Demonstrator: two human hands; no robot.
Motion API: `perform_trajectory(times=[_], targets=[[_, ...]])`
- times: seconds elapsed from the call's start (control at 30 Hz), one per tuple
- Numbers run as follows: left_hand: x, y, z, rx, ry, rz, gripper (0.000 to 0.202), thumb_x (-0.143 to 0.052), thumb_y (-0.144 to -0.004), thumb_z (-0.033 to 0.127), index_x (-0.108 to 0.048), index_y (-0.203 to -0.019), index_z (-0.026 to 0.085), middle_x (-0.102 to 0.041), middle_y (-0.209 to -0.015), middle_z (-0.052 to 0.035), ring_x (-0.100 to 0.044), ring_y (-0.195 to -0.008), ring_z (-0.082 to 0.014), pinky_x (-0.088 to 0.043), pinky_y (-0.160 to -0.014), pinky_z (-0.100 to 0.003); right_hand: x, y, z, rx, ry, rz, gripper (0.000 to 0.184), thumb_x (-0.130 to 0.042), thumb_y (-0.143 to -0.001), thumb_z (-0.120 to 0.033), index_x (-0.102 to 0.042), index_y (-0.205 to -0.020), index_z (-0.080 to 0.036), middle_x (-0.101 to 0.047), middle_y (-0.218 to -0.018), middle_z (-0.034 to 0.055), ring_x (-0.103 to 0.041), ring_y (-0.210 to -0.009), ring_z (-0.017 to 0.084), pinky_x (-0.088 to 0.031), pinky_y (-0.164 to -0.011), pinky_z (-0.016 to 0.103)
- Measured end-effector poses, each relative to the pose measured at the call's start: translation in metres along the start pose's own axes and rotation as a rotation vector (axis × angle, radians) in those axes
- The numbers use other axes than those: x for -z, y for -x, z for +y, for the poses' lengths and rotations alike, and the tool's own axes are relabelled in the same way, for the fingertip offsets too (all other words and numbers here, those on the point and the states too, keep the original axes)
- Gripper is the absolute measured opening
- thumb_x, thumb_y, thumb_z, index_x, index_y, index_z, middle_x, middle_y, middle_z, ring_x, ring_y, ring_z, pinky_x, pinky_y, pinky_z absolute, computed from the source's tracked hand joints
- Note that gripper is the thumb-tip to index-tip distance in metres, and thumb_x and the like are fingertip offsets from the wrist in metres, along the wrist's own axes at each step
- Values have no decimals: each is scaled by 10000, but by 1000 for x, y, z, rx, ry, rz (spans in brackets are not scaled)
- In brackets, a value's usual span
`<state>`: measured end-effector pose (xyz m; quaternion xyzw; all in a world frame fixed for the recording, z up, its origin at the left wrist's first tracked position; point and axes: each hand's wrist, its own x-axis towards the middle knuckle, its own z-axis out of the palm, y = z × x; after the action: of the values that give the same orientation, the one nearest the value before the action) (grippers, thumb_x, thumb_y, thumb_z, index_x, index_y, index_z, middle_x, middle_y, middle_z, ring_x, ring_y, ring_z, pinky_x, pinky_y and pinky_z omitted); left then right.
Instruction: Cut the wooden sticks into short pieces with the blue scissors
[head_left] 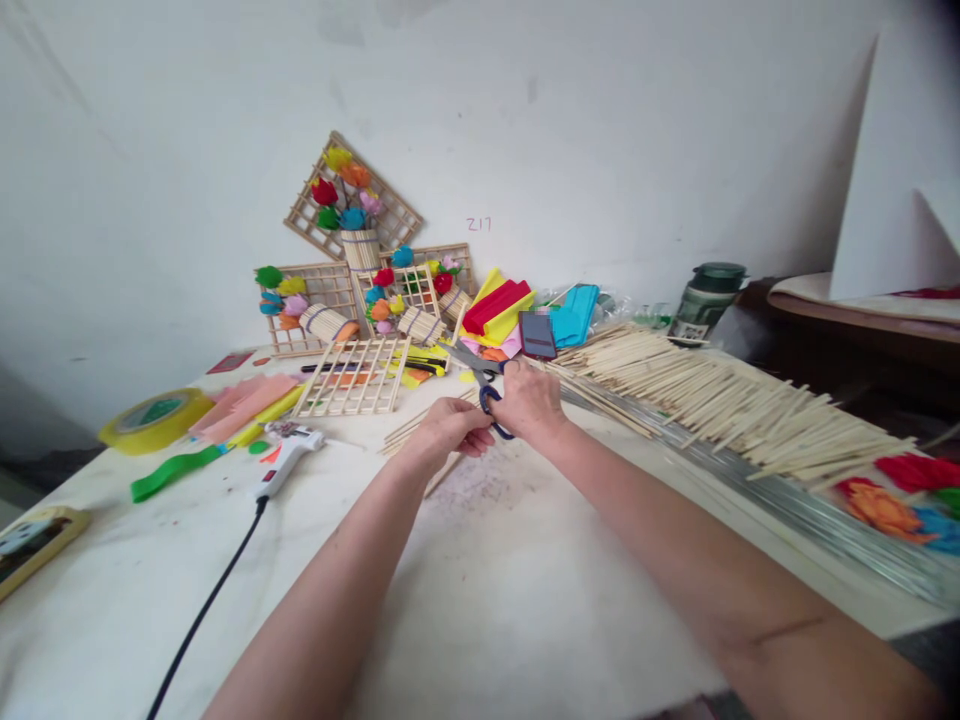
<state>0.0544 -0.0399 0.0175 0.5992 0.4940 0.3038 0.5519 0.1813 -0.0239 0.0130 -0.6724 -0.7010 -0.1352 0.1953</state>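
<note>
My right hand [531, 402] grips a pair of scissors [486, 366] with dark blue handles, its grey blades pointing away to the left. Close beside the lower handle loop is my left hand [453, 428], its fingers curled together. Whatever lies between those fingers is hidden. Thin wooden sticks [405, 430] lie on the table under and behind the left hand. Just beyond them rests a small lattice of sticks [360, 378].
A white glue gun [289, 460] with a black cord lies left, near yellow tape [156, 420] and green ribbon [176, 473]. Stick vases with paper flowers [360, 250] lean on the wall. Right are piled sticks [720, 410], metal wires [817, 530], a phone [538, 335] and a jar [705, 303].
</note>
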Motion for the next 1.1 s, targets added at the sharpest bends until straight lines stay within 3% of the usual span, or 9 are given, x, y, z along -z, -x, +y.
perform_trajectory(times=[0.2,0.4,0.57,0.77,1.1], targets=[[11,4,4,-118,-244,-44,108,-586,-594,224,-603,-622,121,-622,-571,-40,-563,-509,-109,-452,-488,-209,1,0,0,-9,-21,12,411,-458,-750,-411,-493,-999,-85,-563,-943,163,-560,-852,245,-385,-698,299],[7,3,3,-506,-507,231,86,-598,-601,219,-579,-649,151,-590,-578,6,-526,-524,-91,-395,-471,-183,0,-2,4,-38,-54,17,408,-476,-747,-430,-506,-979,-96,-592,-912,153,-575,-836,244,-389,-688,295],[-4,1,0,-633,-617,294,101,-574,-659,191,-627,-741,167,-637,-656,-13,-562,-587,-108,-433,-576,-207,0,-6,10,-92,-74,-5,416,-468,-748,-451,-525,-988,-116,-614,-896,147,-584,-851,250,-391,-698,299],[-8,-1,-3,-676,-725,339,147,-553,-697,178,-667,-790,181,-670,-744,-34,-581,-656,-131,-421,-607,-211,-2,-8,13,-129,-101,-28,418,-452,-755,-470,-550,-972,-127,-620,-912,150,-578,-883,254,-383,-723,310],[-10,-2,-4,-576,-670,375,87,-558,-677,193,-639,-674,162,-639,-634,-3,-542,-576,-95,-384,-560,-186,-10,-6,11,-94,-131,-16,407,-483,-726,-457,-542,-954,-127,-627,-894,141,-582,-847,245,-392,-702,302]])
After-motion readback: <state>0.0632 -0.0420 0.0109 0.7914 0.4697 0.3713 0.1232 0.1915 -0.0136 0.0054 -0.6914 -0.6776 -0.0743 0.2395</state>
